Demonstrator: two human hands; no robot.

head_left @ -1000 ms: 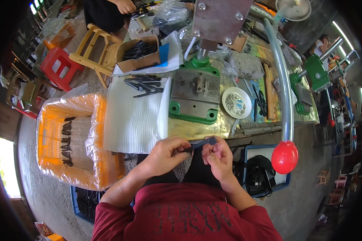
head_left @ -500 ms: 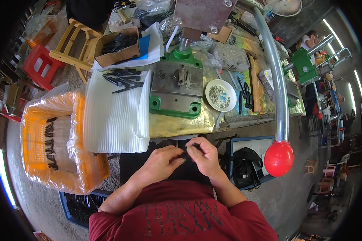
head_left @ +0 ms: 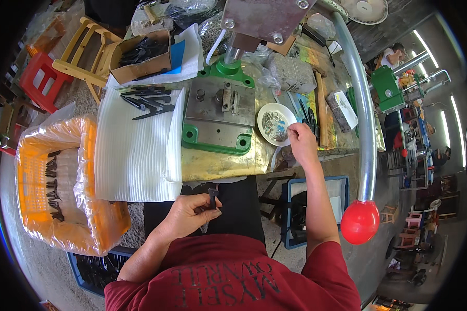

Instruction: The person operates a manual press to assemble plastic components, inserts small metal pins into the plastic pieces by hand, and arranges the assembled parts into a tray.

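Note:
My left hand (head_left: pixel 188 215) is closed around a small black part (head_left: pixel 213 197), held upright above my lap with its wider top showing. Its exact kind I cannot make out. My right hand (head_left: pixel 303 142) reaches to the right rim of a white bowl (head_left: pixel 263 133) with many small silvery metal pins (head_left: pixel 273 124) in it. Thumb and fingers are pinched together there, and what they hold, if anything, is hidden. Left of the bowl stands a green hand press (head_left: pixel 218 116) with a steel bed. Several black pointed pieces (head_left: pixel 148 101) lie on white foam sheeting (head_left: pixel 137 155).
The press lever with a red ball knob (head_left: pixel 360 222) hangs at the right. An orange plastic-lined basket (head_left: pixel 83 176) stands at the left, a carton of black pieces (head_left: pixel 140 56) behind it. A blue crate (head_left: pixel 286 217) sits below the bench at right. People work at the far right.
My hands have parted. The right one has moved from beside the left, forward and right to the bowl. The left now shows the black part, lower and near my lap.

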